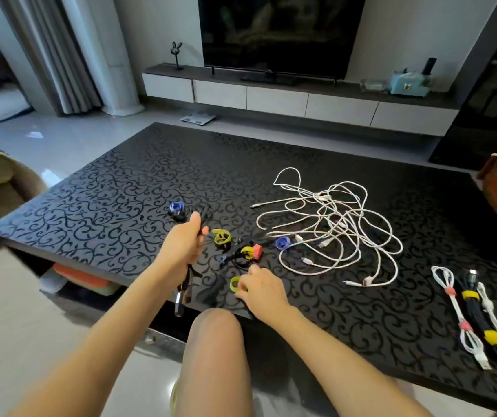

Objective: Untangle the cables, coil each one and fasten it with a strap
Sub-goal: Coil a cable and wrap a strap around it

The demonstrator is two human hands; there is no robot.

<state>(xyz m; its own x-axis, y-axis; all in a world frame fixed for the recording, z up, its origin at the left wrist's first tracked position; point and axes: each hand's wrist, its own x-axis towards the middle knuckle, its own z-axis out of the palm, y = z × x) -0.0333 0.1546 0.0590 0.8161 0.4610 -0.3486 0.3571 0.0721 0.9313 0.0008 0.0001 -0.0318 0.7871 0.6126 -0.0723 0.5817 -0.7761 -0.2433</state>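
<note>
Black cable (186,283), doubled, tight in left grip (184,245); right grip (260,288) tight on yellow strap (234,283).

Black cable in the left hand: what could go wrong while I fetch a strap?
The black cable is gripped only mid-bundle by the left hand; its dangling ends may uncoil. The right hand pinches the yellow-green strap one-handed, so wrapping could slip.

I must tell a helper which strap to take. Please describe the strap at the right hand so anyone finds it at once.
On the black patterned table, look left of the tangled white cables at the scattered coloured straps. The yellow-green strap lies nearest the front edge; unlike the other yellow-green ones, the right hand pinches it.
</note>
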